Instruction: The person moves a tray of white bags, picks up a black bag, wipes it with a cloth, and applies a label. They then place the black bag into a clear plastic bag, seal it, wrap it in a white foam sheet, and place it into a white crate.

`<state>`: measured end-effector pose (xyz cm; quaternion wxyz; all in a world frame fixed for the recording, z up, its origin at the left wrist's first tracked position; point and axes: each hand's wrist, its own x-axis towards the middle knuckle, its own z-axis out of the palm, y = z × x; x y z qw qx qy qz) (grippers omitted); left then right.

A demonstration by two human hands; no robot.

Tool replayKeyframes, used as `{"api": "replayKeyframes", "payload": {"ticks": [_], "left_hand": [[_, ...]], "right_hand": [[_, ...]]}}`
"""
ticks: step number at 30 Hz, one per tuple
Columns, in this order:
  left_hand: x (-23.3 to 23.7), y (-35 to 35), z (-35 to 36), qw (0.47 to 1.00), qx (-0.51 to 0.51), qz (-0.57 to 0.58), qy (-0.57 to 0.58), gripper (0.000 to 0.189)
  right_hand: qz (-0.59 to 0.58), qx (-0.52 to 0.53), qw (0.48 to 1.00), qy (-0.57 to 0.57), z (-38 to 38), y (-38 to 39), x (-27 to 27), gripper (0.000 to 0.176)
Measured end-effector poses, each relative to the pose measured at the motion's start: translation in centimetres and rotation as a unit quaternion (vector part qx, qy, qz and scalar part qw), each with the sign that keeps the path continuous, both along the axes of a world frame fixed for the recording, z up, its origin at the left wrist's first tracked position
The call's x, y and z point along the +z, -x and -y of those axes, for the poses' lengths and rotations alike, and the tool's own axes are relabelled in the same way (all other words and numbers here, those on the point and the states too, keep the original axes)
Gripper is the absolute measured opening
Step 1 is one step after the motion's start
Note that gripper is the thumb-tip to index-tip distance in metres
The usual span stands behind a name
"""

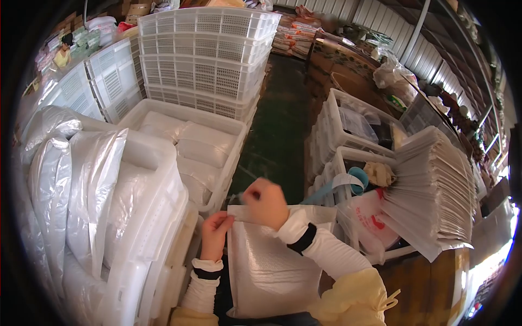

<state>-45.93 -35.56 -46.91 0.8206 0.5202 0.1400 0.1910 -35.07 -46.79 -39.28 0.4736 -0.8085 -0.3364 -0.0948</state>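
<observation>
A silvery white padded mailer (272, 271) lies in front of my body, its top edge facing away from me. My left hand (216, 231) pinches the mailer's upper left corner between thumb and fingers. Just above that top edge, my right hand (265, 202) is curled closed and somewhat blurred by motion. A thin pale wisp shows beside its fingertips; I cannot tell what they hold. White sleeves with black bands cover both wrists.
At left, a white crate (239, 130) holds filled silvery bags, with more bags (89, 190) nearer me. Tall stacked crates (206, 54) stand behind. To the right, a fanned stack of flat mailers (435, 190) rests by a crate with a blue tape roll (358, 179). A person (62, 54) is far left.
</observation>
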Motion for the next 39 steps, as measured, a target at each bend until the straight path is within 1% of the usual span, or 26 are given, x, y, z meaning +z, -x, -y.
{"api": "replayKeyframes", "payload": {"ticks": [2, 5, 6, 7, 8, 10, 12, 13, 16, 17, 18, 19, 20, 21, 22, 24, 27, 30, 31, 33, 34, 35, 37, 38, 39], "left_hand": [[-1.2, -0.2, -0.6, 1.000, 0.008, -0.015, -0.006, 0.014], [-1.5, 0.0, -0.6, 1.000, 0.017, -0.021, -0.006, 0.014], [-1.4, 0.0, -0.5, 1.000, 0.021, -0.019, -0.004, 0.014], [-1.3, 0.0, -0.5, 0.999, 0.021, -0.035, -0.025, 0.014], [-1.2, 0.0, -0.5, 0.999, 0.021, -0.038, -0.025, 0.014], [-0.9, 0.0, -0.2, 0.998, 0.022, -0.045, -0.023, 0.014], [-0.3, 0.0, -0.1, 0.999, 0.017, -0.041, -0.019, 0.014], [-0.2, 0.0, -0.1, 0.999, 0.015, -0.042, -0.018, 0.014], [-0.5, -0.1, 0.2, 0.999, 0.010, -0.045, -0.016, 0.013], [-0.6, -0.1, 0.2, 0.999, 0.008, -0.045, -0.016, 0.013], [-0.6, -0.1, 0.2, 0.999, 0.007, -0.043, -0.019, 0.012], [-0.4, 0.0, 0.3, 0.999, 0.006, -0.040, -0.021, 0.012], [-0.4, 0.0, 0.4, 0.999, 0.008, -0.035, -0.024, 0.012], [-1.1, -0.1, 0.4, 0.999, 0.015, -0.032, -0.011, 0.010], [-1.2, 0.0, 0.5, 0.999, 0.016, -0.034, -0.012, 0.010], [-0.7, 0.4, 0.5, 0.999, 0.018, -0.042, -0.018, 0.010], [0.0, 0.7, 0.1, 0.999, 0.009, -0.041, -0.003, 0.010], [-0.1, 0.7, -0.2, 0.999, -0.014, -0.041, 0.007, 0.014], [-0.2, 0.8, -0.1, 0.999, -0.024, -0.041, 0.009, 0.016], [1.4, 1.0, 0.4, 0.996, -0.078, -0.035, 0.013, 0.024], [1.9, 1.4, 0.7, 0.993, -0.108, -0.037, 0.016, 0.029], [1.6, 1.7, 0.6, 0.987, -0.149, -0.066, -0.004, 0.040], [1.4, 2.2, 0.9, 0.976, -0.197, -0.091, 0.026, 0.042], [1.4, 2.3, 1.0, 0.970, -0.219, -0.100, 0.039, 0.043], [1.0, 2.2, 1.0, 0.965, -0.224, -0.129, 0.047, 0.046]], "right_hand": [[0.038, -0.051, 0.995, -0.071, 1.8, -2.6, 2.3, 0.010], [0.073, -0.167, 0.980, -0.075, 6.3, -7.7, 7.7, 0.014], [0.043, -0.189, 0.975, -0.108, 7.9, -8.7, 10.3, 0.015], [0.041, -0.207, 0.969, -0.128, 9.7, -10.5, 12.3, 0.016], [0.103, -0.218, 0.965, -0.100, 11.8, -12.5, 14.3, 0.017], [0.107, -0.235, 0.961, -0.095, 14.0, -13.7, 18.5, 0.017], [0.166, -0.259, 0.948, -0.081, 15.6, -16.4, 20.7, 0.016], [0.177, -0.271, 0.945, -0.056, 15.2, -16.1, 21.8, 0.016], [0.167, -0.238, 0.953, 0.082, 12.8, -17.5, 19.9, 0.016], [0.199, -0.206, 0.948, 0.140, 11.7, -18.8, 17.4, 0.013], [0.068, -0.184, 0.967, 0.166, 10.1, -19.2, 15.0, 0.010], [0.048, -0.160, 0.968, 0.186, 8.5, -20.6, 11.1, 0.010], [0.074, -0.120, 0.957, 0.253, 7.0, -21.1, 8.0, 0.009], [0.030, -0.111, 0.956, 0.271, 5.6, -21.6, 4.8, 0.007], [0.050, -0.101, 0.952, 0.285, 4.7, -22.2, 1.7, 0.007], [-0.008, -0.112, 0.952, 0.285, 3.2, -22.7, -2.0, 0.007], [-0.097, -0.103, 0.933, 0.331, 2.8, -23.0, -2.8, 0.022], [-0.027, -0.083, 0.961, 0.262, 3.6, -20.8, -0.5, 0.038], [-0.018, -0.047, 0.956, 0.288, 4.0, -20.2, 0.9, 0.048], [0.006, 0.008, 0.954, 0.300, 5.1, -18.2, 3.4, 0.043], [-0.039, 0.028, 0.966, 0.253, 6.1, -15.4, 4.9, 0.042], [-0.080, 0.047, 0.974, 0.204, 7.0, -12.5, 6.8, 0.042], [-0.073, 0.057, 0.988, 0.127, 10.3, -5.6, 8.9, 0.042], [-0.062, 0.044, 0.990, 0.119, 12.3, -2.1, 9.5, 0.044], [-0.144, 0.038, 0.988, 0.036, 14.3, 1.1, 8.9, 0.053]]}}
